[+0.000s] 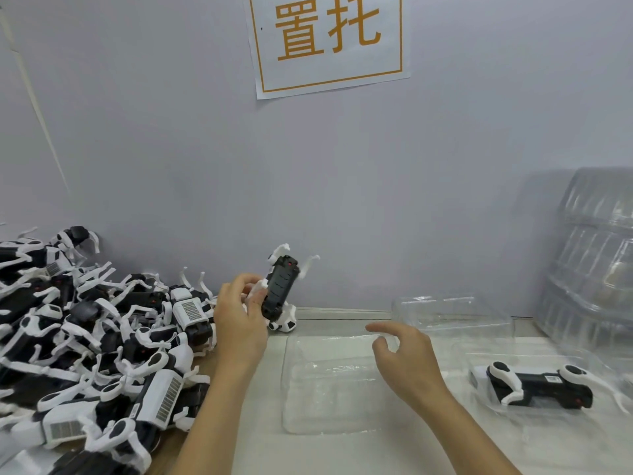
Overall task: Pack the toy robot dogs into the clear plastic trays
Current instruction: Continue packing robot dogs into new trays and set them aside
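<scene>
Black-and-white plastic toy robot dog (282, 289) gripped belly-outward in left hand (239, 313), fingers closed on its side, raised above pale table (342, 454) near grey wall (376, 200). Right hand (404, 358) loosely open, empty, hovering over empty clear plastic tray (308, 389) lying flat. Heaped pile of matching dogs (96, 337) at left. One dog (537, 385) lying on its side in a second clear tray (548, 423) at right; stacked clear trays (596, 262) behind. Orange-lettered paper sign (329, 42) on wall.

Even soft light, faint shadows; wide-angle edge bending; slight overall blur.
</scene>
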`<state>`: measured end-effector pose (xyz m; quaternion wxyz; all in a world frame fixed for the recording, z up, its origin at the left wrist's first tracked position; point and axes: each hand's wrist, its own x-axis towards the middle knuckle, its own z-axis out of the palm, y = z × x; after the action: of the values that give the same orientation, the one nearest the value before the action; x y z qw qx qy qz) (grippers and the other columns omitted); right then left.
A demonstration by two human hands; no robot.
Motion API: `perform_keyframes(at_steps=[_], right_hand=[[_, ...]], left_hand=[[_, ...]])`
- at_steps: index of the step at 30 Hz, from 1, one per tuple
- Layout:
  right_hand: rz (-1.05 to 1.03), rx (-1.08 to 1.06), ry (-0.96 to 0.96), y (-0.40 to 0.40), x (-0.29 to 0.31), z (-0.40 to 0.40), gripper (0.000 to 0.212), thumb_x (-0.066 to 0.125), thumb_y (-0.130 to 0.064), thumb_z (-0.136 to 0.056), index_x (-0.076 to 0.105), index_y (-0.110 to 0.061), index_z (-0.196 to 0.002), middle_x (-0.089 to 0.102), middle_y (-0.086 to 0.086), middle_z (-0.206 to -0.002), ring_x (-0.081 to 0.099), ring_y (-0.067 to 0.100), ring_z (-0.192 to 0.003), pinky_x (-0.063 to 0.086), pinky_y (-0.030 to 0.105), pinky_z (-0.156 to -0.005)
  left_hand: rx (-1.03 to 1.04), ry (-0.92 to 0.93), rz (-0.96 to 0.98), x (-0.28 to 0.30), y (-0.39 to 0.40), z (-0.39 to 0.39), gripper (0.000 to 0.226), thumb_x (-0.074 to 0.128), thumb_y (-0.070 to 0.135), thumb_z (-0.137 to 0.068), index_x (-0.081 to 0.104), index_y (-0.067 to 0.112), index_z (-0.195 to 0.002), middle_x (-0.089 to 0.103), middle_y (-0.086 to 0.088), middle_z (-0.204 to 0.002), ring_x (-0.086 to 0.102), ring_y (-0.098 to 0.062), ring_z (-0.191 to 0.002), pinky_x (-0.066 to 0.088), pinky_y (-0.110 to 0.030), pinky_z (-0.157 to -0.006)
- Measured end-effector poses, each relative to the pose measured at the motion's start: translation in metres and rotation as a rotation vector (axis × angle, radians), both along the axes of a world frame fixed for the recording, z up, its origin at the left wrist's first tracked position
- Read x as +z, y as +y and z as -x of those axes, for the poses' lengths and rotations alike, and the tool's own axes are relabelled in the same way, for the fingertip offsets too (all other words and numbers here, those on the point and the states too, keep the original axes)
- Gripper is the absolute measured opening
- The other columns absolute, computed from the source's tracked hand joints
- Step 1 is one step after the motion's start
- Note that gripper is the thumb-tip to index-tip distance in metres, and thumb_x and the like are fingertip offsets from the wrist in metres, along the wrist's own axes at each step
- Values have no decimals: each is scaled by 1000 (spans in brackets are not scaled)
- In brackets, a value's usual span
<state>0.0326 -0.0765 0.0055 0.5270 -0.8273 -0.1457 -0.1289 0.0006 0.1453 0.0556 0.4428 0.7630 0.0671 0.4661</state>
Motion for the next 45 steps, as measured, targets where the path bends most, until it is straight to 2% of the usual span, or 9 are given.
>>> perform_keyframes(at_steps=[3, 6, 10, 15, 20, 25, 30, 37, 45], right_hand=[[-1, -35, -88, 4, 4, 3, 24, 55, -26, -96, 64, -39, -113, 60, -26, -116, 47, -3, -116, 22, 31, -113], [-117, 2, -103, 7, 7, 5, 39, 60, -33, -96, 55, -32, -134, 58, -23, -120, 53, 2, -119, 34, 41, -113], [-266, 57, -68, 6, 14, 5, 68, 67, -39, -90, 33, -36, -149, 50, -19, -132, 52, 1, -118, 40, 23, -95], [-388, 154, -23, -1, 21, 4, 45, 71, -26, -89, 56, -60, -114, 65, -25, -105, 67, 1, -94, 50, 14, -77], [-578, 207, 71, -7, 20, -2, 37, 72, -5, -87, 67, -33, -110, 67, 7, -107, 75, 26, -75, 59, 24, -71], [-719, 158, 70, -2, 20, -4, 38, 72, 1, -84, 67, -24, -113, 65, 2, -110, 75, 27, -77, 58, 20, -68], [-704, 107, 26, 5, 20, -1, 36, 76, -8, -84, 64, -33, -107, 62, -5, -111, 75, 21, -73, 60, 24, -71], [-539, 107, -20, 9, 17, 1, 42, 76, -13, -85, 55, -41, -108, 68, -13, -105, 68, 6, -99, 49, 14, -74], [-321, 220, -51, 10, 19, 8, 63, 76, -21, -86, 44, -41, -136, 58, -20, -127, 56, 1, -115, 48, 23, -89]], left_hand=[[-154, 32, 131, -3, -14, -3, 13, 57, 12, -99, 61, 24, -96, 62, -5, -98, 61, -24, -93, 50, -33, -76], [-284, 56, 120, -2, -27, -3, 20, 59, 9, -97, 65, 26, -90, 65, -1, -89, 61, -18, -87, 49, -29, -73], [-385, 75, -31, 4, -41, -1, 35, 58, -7, -90, 69, 25, -85, 69, 8, -89, 61, -9, -85, 45, -15, -76], [-475, 75, -193, 10, -56, 3, 45, 53, -13, -90, 70, 28, -85, 64, 6, -93, 60, -6, -91, 44, -11, -74], [-500, 94, -202, 9, -56, 3, 41, 54, -8, -93, 71, 29, -91, 65, 7, -100, 61, -4, -99, 48, -17, -80], [-468, 172, 213, 3, -55, -1, 38, 74, 18, -87, 57, 30, -118, 66, 3, -105, 69, -9, -90, 55, -21, -75], [-610, 336, 729, -4, -53, -3, 33, 75, 22, -86, 67, 2, -111, 74, -5, -80, 72, -19, -69, 59, -31, -62], [-763, 205, 809, -8, -51, -4, 36, 76, 12, -73, 69, 4, -107, 71, -11, -103, 68, -23, -92, 59, -41, -85], [-551, 71, 713, -7, -40, -8, 24, 59, -6, -93, 65, 14, -107, 70, -8, -105, 70, -21, -92, 61, -35, -78]])
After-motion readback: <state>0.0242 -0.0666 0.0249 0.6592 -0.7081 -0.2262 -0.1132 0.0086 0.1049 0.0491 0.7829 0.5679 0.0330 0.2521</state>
